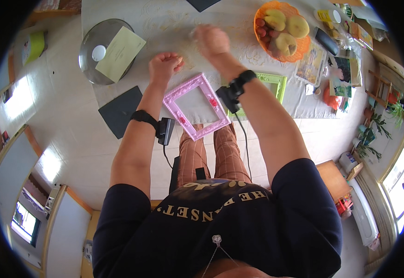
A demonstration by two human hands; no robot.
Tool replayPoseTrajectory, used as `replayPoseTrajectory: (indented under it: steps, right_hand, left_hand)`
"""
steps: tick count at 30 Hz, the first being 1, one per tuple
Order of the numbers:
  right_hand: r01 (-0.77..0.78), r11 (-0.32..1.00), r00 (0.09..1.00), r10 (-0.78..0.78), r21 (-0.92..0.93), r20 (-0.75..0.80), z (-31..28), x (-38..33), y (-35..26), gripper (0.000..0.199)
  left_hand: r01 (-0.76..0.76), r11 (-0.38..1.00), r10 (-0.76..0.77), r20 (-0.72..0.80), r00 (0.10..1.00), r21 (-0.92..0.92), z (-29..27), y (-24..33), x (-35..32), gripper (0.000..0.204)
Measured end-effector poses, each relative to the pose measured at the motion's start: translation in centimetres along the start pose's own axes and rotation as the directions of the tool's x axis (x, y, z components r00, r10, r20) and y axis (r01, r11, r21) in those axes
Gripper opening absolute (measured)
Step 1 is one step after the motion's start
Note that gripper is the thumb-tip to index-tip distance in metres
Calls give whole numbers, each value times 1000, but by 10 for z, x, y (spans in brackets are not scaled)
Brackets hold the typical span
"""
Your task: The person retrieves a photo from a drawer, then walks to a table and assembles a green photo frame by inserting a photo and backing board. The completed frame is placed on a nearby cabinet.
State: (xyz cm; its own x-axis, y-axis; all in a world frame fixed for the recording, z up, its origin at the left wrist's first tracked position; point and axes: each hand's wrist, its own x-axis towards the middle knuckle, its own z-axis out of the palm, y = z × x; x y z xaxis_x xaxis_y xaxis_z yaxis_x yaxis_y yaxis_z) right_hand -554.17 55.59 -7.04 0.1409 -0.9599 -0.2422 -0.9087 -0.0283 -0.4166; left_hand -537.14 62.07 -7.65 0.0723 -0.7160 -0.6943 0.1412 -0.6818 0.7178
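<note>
My left hand (165, 65) is curled above the pale tablecloth (165, 23), just beyond a pink ornate picture frame (196, 106) that lies at the table's near edge. The cloth shows through the frame's opening. My right hand (211, 41) is raised and blurred, farther back. A faint clear sheet (190, 46) seems to span between the two hands, both pinching it. A green picture frame (276, 82) lies partly under my right forearm. Both wrists carry black bands with small devices.
A grey round lid (88, 60) with a pale yellow card (120, 52) on it sits at the left. A black square sheet (118, 112) overhangs the table edge. An orange bowl (304, 45) of fruit, printed pictures (310, 65) and potted plants (373, 132) stand at the right.
</note>
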Motion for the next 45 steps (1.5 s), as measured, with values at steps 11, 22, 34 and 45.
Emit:
replayPoseTrajectory:
  steps: [11,22,34,45]
  right_hand:
    - [-199,976,980,199,-91,-15,-47,-17,53,20]
    - [85,994,989,-75,-70,128,-26,-95,38,13]
    - [-248,928,964,208,278,165,-53,-93,54,17]
    - [-554,-468,831,-261,689,491,-91,-190,53,22]
  left_hand:
    - [-14,999,13,22,1000,32,-2,-2,0,18]
    - [-7,999,9,-37,999,37,2,1,-4,17]
    - [-13,998,15,-33,999,62,1,0,-1,16]
    - [-58,998,59,21,998,-30,21,19,-43,18]
